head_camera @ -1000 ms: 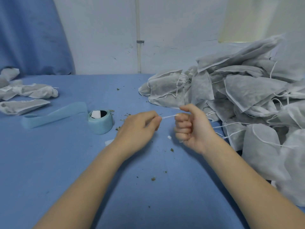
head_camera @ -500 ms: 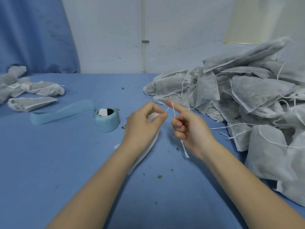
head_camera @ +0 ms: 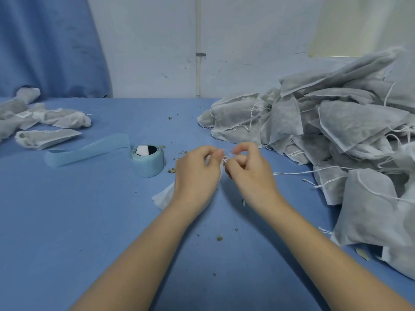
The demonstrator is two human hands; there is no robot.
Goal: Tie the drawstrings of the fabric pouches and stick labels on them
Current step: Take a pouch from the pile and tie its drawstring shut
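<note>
Pouches (head_camera: 51,118) already tied lie far left, the label roll (head_camera: 148,161) handy beside them; mid-desk (head_camera: 112,221), left hand (head_camera: 197,173) and right hand (head_camera: 249,171) pinch one pouch's drawstring (head_camera: 225,158) to knot it; the untied heap (head_camera: 336,135) waits right.

We reach both forearms forward. Our left hand (head_camera: 197,173) and right hand (head_camera: 249,173) meet fingertip to fingertip, fingers curled, each pinching the thin white string (head_camera: 225,158) between them.
</note>
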